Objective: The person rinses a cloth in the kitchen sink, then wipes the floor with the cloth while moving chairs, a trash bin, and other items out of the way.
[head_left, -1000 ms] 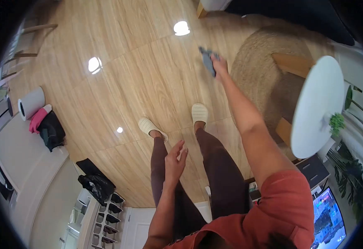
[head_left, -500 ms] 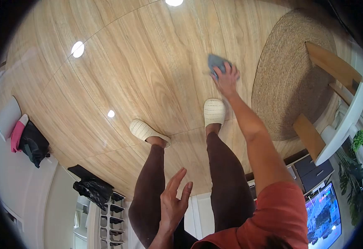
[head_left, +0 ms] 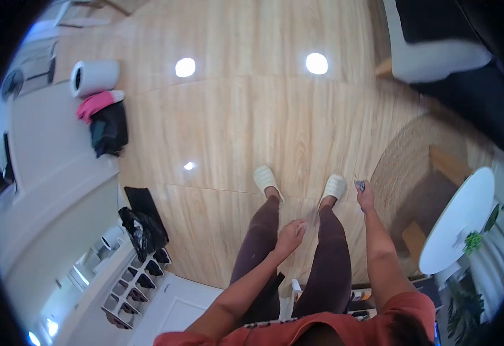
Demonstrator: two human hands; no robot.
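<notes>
My right hand (head_left: 366,199) is closed around a bunched grey cloth (head_left: 360,185), raised off the floor beside my right slipper (head_left: 334,186). Only a small part of the cloth shows past the fingers. My left hand (head_left: 290,237) hangs in front of my legs with its fingers curled in, slightly blurred, and I see nothing held in it. The left slipper (head_left: 264,178) stands on the wood-look floor (head_left: 234,132).
On the right lie a round woven rug (head_left: 393,173) and a white oval table (head_left: 459,222) with wooden legs. A sofa (head_left: 436,60) is at the upper right. To the left are a white cylinder (head_left: 96,78), dark and pink bags (head_left: 109,128), a black plastic bag (head_left: 142,230) and a shoe rack (head_left: 133,288).
My right hand has lifted the cloth off the floor and drawn it back toward me. My left hand has gone from spread fingers to curled ones. The view has swung, bringing the sofa in.
</notes>
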